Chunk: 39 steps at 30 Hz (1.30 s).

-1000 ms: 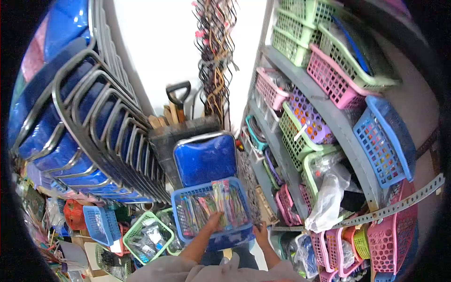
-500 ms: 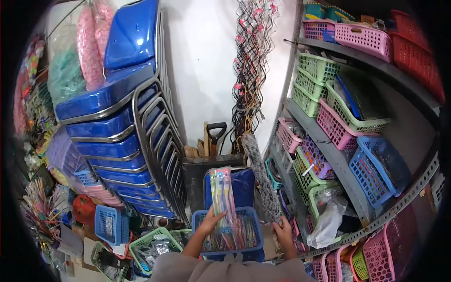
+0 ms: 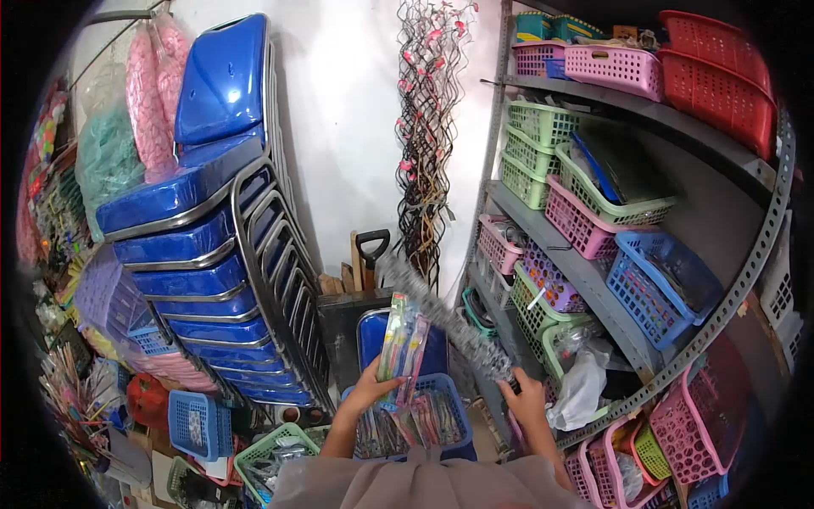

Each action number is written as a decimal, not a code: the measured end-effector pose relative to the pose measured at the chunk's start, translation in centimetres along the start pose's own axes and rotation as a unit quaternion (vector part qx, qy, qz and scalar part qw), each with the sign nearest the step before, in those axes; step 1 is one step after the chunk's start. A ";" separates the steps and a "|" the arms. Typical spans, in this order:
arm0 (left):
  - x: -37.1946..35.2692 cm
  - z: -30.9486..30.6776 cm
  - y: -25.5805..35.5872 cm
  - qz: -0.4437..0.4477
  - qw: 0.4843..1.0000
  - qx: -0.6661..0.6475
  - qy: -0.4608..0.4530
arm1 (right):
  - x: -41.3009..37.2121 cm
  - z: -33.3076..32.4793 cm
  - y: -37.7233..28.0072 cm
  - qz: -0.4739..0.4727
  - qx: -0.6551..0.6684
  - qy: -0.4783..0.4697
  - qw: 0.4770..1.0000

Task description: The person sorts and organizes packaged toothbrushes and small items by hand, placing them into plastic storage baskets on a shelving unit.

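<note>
Packaged toothbrushes (image 3: 402, 341) in clear, colourful packs are in my left hand (image 3: 373, 390), its fingers wrapped round their lower end. My right hand (image 3: 524, 399) is closed on the lower end of a long grey fluffy duster (image 3: 449, 318), which slants up and left behind the packs. Below both hands is a blue basket (image 3: 462, 411) holding more colourful packs (image 3: 432, 416). A blue-seated chair (image 3: 437, 349) stands just behind the basket.
Stacked blue chairs (image 3: 203, 271) rise at the left. Metal shelves (image 3: 585, 271) with pink, green, blue and red baskets stand at the right. A green basket (image 3: 275, 445) and a small blue basket (image 3: 193, 424) lie at the lower left.
The duster has swung left at its top end, and my right hand has risen slightly. The packs in my left hand are a little lower and tilt more to the right. The view has shifted.
</note>
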State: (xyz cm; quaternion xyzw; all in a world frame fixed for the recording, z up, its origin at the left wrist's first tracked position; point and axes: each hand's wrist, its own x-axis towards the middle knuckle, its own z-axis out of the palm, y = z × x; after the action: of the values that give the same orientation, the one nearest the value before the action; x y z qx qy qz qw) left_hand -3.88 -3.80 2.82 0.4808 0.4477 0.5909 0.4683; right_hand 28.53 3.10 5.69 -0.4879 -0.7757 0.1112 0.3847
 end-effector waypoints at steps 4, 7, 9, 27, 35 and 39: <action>0.3 0.2 0.3 -0.027 0.999 -0.008 -0.015 | -1.5 -0.7 1.9 -0.079 -0.040 -0.018 0.996; 0.4 0.6 -0.1 -0.044 0.998 0.000 -0.048 | -2.3 -1.1 1.0 0.074 -0.031 -0.009 0.997; 0.5 1.2 0.1 -0.053 0.997 -0.016 -0.048 | -2.9 -1.3 1.6 0.011 -0.028 -0.004 1.000; 0.6 8.7 -0.8 -0.091 0.966 -0.068 -0.234 | -11.4 -8.6 0.1 0.121 -0.038 0.085 0.988; -4.9 16.0 -2.0 -0.182 0.921 -0.251 -0.235 | -19.2 -15.7 -0.9 0.174 -0.032 0.076 0.981; -8.3 19.9 -4.9 -0.247 0.923 -0.252 -0.152 | -26.2 -19.2 0.0 0.153 -0.041 0.039 0.987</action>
State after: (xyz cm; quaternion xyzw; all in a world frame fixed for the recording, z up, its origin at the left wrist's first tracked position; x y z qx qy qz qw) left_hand 17.17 -9.65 -0.47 0.3048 0.3123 0.4697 0.7675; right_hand 48.03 -22.87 5.96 -0.6205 -0.6799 0.1173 0.3728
